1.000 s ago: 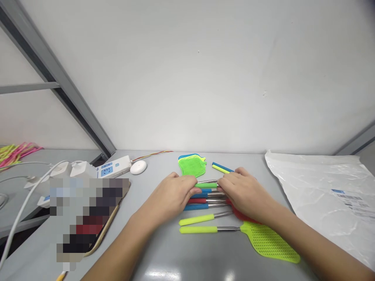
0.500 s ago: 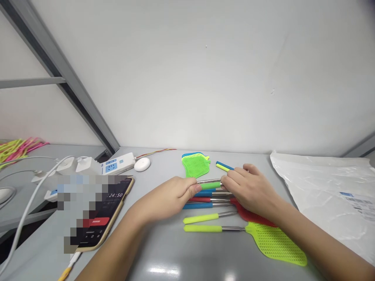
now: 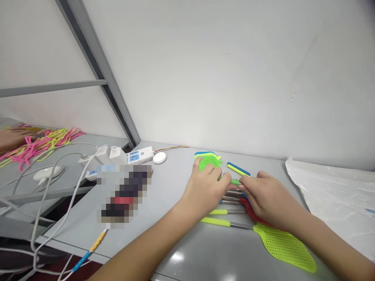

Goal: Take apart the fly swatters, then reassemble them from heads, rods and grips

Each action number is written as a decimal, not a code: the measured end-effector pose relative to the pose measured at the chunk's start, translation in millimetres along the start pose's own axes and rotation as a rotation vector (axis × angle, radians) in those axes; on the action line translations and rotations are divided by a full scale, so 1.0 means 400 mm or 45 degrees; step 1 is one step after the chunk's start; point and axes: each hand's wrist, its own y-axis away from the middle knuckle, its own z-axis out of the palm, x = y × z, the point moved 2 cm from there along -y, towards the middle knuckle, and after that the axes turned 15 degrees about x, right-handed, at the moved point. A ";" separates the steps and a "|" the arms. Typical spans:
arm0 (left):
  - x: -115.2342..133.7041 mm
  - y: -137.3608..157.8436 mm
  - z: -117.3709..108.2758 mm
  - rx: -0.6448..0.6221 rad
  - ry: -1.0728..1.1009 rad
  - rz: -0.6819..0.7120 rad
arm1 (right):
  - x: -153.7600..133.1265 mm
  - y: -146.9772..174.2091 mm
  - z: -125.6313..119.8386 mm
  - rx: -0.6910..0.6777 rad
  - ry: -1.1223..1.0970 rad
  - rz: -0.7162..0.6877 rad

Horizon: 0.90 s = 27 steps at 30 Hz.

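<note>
My left hand (image 3: pixel 206 185) is closed over a green fly swatter handle (image 3: pixel 234 182), covering most of it. Close against its right end, the fingers of my right hand (image 3: pixel 262 193) pinch the metal rod, mostly hidden by the fingers. Below both hands lie more fly swatters: a yellow-green one (image 3: pixel 285 246) with its mesh head to the right, and a red head (image 3: pixel 251 210) partly under my right hand. Several metal rods and a second yellow-green handle (image 3: pixel 219 212) lie between. Behind my left hand is a stack of loose swatter heads (image 3: pixel 210 160), green on top.
A blue handle and a yellow one (image 3: pixel 238 170) lie near the wall. White plastic packaging (image 3: pixel 328 199) covers the right side. To the left are a power strip (image 3: pixel 142 155), a white round case (image 3: pixel 159 157), a blurred-out phone (image 3: pixel 125 201) and cables. Another person's hand (image 3: pixel 13 138) touches pink and yellow cords.
The view has swung left, bringing another person's hand into sight. My left hand has shifted from the handle's left end to wrap over it, nearer my right hand.
</note>
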 end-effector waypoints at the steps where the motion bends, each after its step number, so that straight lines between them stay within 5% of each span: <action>1: 0.006 0.001 -0.005 -0.039 0.007 0.040 | -0.006 0.000 -0.009 -0.017 0.008 -0.019; 8: 0.059 0.028 -0.083 -0.385 0.163 0.164 | -0.058 0.042 -0.105 -0.228 -0.063 -0.228; 18: 0.067 0.014 -0.167 -0.738 0.676 -0.162 | -0.102 0.081 -0.158 -0.214 0.095 -0.385; 22: 0.045 -0.011 -0.144 -1.158 1.176 -0.280 | -0.089 0.082 -0.168 -0.163 0.168 -0.432; 27: 0.043 0.001 -0.088 -1.805 1.671 -0.890 | -0.073 0.088 -0.175 -0.117 0.224 -0.495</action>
